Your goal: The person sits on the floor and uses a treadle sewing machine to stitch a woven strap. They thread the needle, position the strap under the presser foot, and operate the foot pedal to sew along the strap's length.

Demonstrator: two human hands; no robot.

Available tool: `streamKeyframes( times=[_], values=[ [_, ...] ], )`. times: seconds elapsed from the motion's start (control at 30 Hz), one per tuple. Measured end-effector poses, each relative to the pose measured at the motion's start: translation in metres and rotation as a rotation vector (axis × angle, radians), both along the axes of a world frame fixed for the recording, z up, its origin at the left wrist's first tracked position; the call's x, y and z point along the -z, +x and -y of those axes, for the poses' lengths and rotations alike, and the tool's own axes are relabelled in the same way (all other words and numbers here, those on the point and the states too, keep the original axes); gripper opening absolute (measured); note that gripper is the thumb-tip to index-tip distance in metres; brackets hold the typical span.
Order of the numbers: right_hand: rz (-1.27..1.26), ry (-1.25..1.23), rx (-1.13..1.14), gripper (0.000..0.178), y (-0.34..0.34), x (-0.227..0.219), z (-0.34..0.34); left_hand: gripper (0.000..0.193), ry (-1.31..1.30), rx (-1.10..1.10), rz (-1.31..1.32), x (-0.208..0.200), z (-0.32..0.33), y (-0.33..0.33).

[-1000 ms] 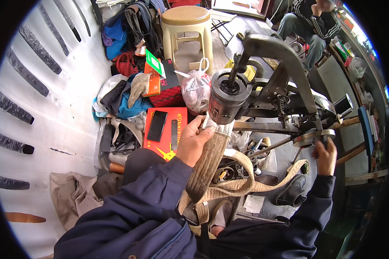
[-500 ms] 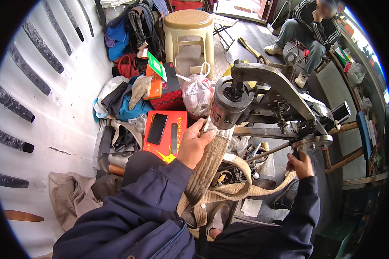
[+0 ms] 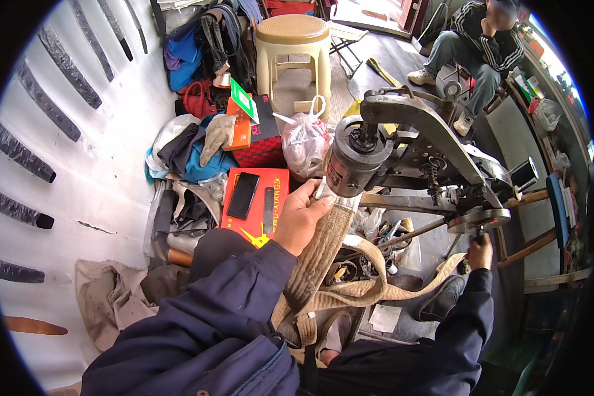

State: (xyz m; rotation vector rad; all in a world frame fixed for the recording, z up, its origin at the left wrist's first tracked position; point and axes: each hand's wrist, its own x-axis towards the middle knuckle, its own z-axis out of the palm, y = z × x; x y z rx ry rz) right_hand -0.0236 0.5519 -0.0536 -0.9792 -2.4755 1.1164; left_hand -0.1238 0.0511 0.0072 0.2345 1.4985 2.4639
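Observation:
A hand-cranked sewing machine (image 3: 416,122) of dark metal stands before me. My left hand (image 3: 301,216) pinches the end of a wide tan webbing strap (image 3: 320,254), close under the machine's round head (image 3: 355,162). The strap hangs down from there and loops toward the right. My right hand (image 3: 480,252) is closed around the crank handle (image 3: 479,232) below the metal handwheel (image 3: 479,220). The fingers of that hand are partly hidden. The contact between the strap and the machine's needle area cannot be seen.
Left of the machine, a black phone (image 3: 243,196) lies on a red box (image 3: 280,185). Behind are a white plastic bag (image 3: 305,142) and a beige stool (image 3: 292,30). Another person (image 3: 485,46) sits at the far right. Tools and scraps lie below the machine.
My right hand has moved right with the crank handle, turning the handwheel. My left hand stays on the strap, and the view has shifted slightly.

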Motion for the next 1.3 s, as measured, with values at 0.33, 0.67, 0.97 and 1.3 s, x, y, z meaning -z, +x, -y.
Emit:
streamKeyframes(
  times=[0.33, 0.67, 0.97, 1.3],
  values=[
    [-0.247, -0.097, -0.231, 0.014, -0.001, -0.109, 0.078, 0.028, -0.029, -0.017, 0.003, 0.002, -0.002, -0.003],
    [-0.114, 0.070, 0.041, 0.012, 0.001, -0.022, -0.026, 0.029, -0.031, -0.023, -0.031, -0.002, -0.002, -0.004],
    [0.104, -0.345, -0.294, 0.018, -0.004, -0.058, 0.102, 0.028, -0.035, -0.033, -0.020, -0.003, -0.004, -0.003],
    [-0.188, 0.257, 0.010, 0.014, -0.002, -0.100, 0.023, 0.028, 0.005, -0.017, -0.011, -0.002, -0.005, -0.006]
  ],
)
